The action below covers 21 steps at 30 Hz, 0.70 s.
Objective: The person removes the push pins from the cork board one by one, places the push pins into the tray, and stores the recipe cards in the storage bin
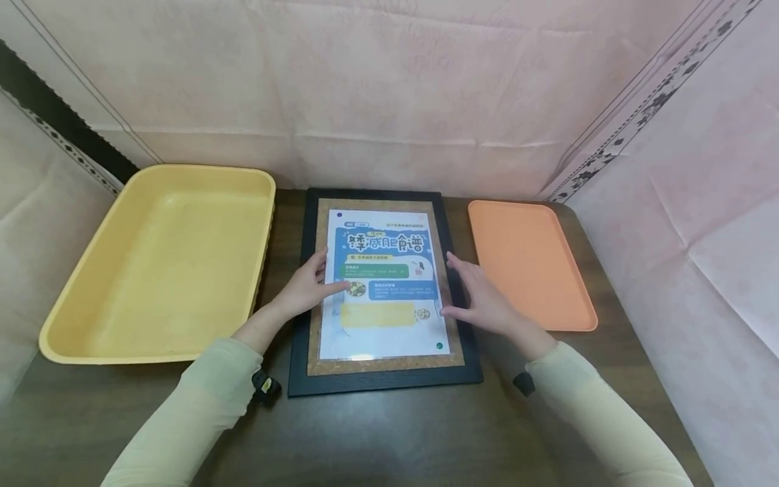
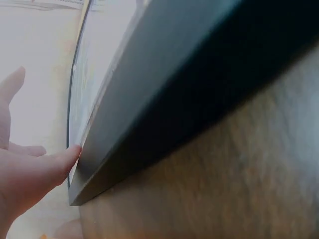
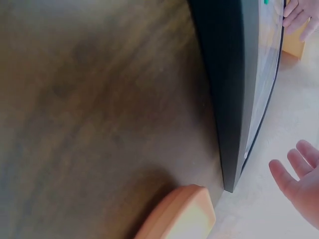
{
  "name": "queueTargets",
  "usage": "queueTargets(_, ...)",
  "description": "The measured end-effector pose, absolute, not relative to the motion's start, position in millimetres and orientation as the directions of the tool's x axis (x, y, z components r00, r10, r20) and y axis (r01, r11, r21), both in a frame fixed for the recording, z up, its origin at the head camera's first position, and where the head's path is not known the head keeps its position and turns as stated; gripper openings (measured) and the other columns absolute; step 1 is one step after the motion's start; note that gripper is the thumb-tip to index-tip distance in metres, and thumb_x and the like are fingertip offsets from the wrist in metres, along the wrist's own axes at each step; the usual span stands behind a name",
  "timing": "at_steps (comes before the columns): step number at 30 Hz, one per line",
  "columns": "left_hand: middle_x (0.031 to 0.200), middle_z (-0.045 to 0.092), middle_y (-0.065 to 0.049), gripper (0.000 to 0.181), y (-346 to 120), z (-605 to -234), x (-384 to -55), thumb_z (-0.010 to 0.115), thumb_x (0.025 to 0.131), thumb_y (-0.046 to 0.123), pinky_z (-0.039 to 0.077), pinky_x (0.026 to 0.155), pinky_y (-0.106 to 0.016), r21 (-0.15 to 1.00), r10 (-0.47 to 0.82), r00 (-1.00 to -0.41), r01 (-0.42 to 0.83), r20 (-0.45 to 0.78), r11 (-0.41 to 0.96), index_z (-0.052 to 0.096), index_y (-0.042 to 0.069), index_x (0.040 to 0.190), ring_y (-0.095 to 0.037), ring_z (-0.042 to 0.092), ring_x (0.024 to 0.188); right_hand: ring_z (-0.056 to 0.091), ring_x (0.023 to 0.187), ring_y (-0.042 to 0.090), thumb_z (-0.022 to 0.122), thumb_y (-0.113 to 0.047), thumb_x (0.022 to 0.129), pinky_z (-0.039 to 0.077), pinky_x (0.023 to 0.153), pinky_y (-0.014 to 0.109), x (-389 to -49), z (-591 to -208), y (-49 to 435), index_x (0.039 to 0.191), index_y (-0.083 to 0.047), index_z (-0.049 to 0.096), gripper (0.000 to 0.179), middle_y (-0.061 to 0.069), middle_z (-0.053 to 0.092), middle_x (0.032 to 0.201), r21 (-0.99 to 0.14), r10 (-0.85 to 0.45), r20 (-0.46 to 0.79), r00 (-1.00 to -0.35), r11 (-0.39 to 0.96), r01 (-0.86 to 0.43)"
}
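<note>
A black-framed cork board (image 1: 314, 318) lies flat on the table. On its cork is a white and blue printed sheet (image 1: 389, 338) with a large title. A purple round pin (image 1: 339, 214) marks the sheet's upper left corner, a green one (image 1: 439, 345) its lower right. My left hand (image 1: 307, 287) is at the sheet's left edge, thumb reaching over the print; whether it touches cannot be told. Over the frame's right side, my right hand (image 1: 483, 297) has its fingers spread towards the sheet and holds nothing. The left wrist view shows the left thumb (image 2: 65, 158) beside the frame.
To the left stands a large yellow tray (image 1: 164, 270). An orange tray (image 1: 529, 264) lies right of the board, close to the right hand. Pale cloth (image 1: 389, 88) hangs behind and on both sides of the dark wooden table (image 1: 389, 439).
</note>
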<state>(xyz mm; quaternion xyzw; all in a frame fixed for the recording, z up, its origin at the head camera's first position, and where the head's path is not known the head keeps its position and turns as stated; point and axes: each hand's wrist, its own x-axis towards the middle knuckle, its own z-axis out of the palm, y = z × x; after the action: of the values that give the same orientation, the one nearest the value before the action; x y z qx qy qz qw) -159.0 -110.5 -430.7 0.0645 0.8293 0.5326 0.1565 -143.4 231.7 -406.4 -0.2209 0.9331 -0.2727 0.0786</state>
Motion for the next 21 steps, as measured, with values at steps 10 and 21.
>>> queueTargets(10,0.149,0.032,-0.019,0.065,-115.3,-429.3,-164.1,0.052,0.095,0.023,0.032,0.111,-0.048,0.929,0.198,-0.938,-0.22,-0.285,0.297,0.02,0.002,0.148,-0.032,0.033,0.137,0.03,0.136,0.032,0.077,-0.037,0.074,0.036,0.105,0.056,-140.3,-409.5,234.0,0.151,-0.02,0.013,0.101,0.014,0.033,0.149,-0.586,-0.472,-0.022,-0.881,0.72,-0.371)
queueTargets(21,0.128,0.05,-0.02,0.051,-118.0,-430.8,-166.6,0.049,0.095,0.008,0.049,0.096,-0.039,0.882,0.122,-0.94,-0.246,-0.318,0.402,0.034,0.0,0.143,-0.028,0.053,0.111,0.033,0.135,0.027,0.076,-0.039,0.074,0.037,0.106,0.053,-143.7,-411.8,229.7,0.149,-0.021,0.019,0.096,0.01,0.034,0.148,-0.586,-0.48,-0.024,-0.877,0.718,-0.377)
